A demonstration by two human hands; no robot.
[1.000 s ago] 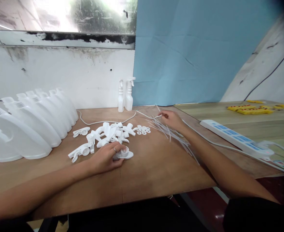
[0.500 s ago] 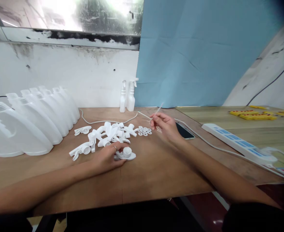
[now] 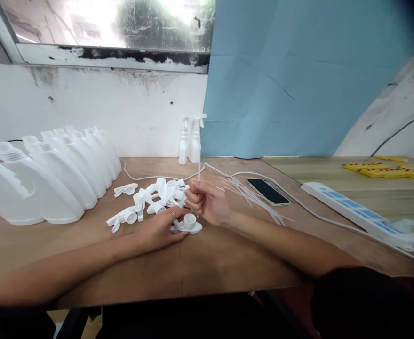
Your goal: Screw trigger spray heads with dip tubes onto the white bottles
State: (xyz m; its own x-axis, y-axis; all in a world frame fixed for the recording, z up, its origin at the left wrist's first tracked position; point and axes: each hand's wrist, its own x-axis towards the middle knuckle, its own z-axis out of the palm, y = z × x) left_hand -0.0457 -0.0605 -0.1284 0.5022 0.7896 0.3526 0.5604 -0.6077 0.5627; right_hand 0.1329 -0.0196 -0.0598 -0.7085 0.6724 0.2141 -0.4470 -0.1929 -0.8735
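My left hand rests on the table, closed on a white trigger spray head that lies with its round collar opening upward. Just above and to the right of that collar is my right hand, its fingers curled and pinching a thin white dip tube. The tube stands upright out of the top of the fist; its lower end is hidden by the fingers. Behind my left hand lies a pile of loose white spray heads. More thin tubes are spread to the right of my right hand.
White bottles without caps stand in rows at the left. Two bottles with sprayers stand by the wall. On the right are a phone, a white cable, a power strip and yellow pieces.
My right hand has moved left from the loose tubes to above the spray head, bringing a tube now held upright. My left hand keeps the spray head on the table.
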